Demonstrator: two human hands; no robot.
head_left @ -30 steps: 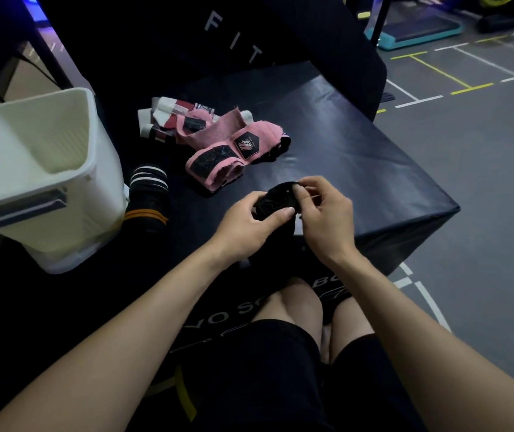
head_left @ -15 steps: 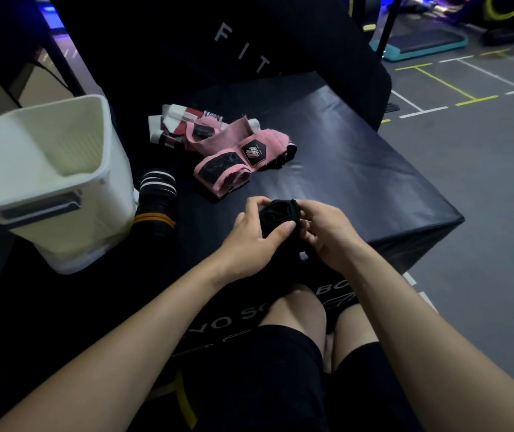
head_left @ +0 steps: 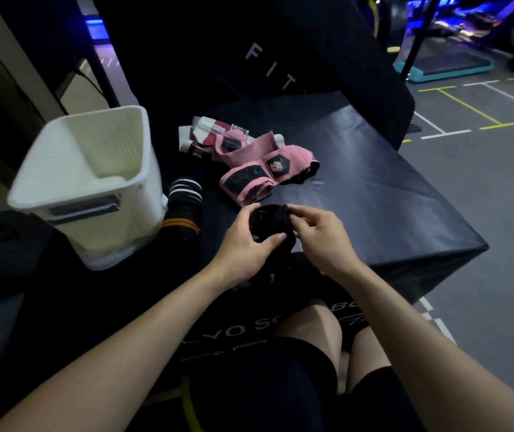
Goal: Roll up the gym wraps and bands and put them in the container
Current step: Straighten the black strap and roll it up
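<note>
Two hands: left hand point(head_left: 243, 244) and right hand point(head_left: 321, 235) both grip black wrap point(head_left: 269, 221)
Handling: soft, light, springy — likely unrolls; pinch roll's outer edge

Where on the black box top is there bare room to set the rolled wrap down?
Free: the right part of the black box top, between the pink wraps and the right edge. Crowded: the left part, where the white bin, a striped roll and the red-and-white wraps sit close together.
</note>
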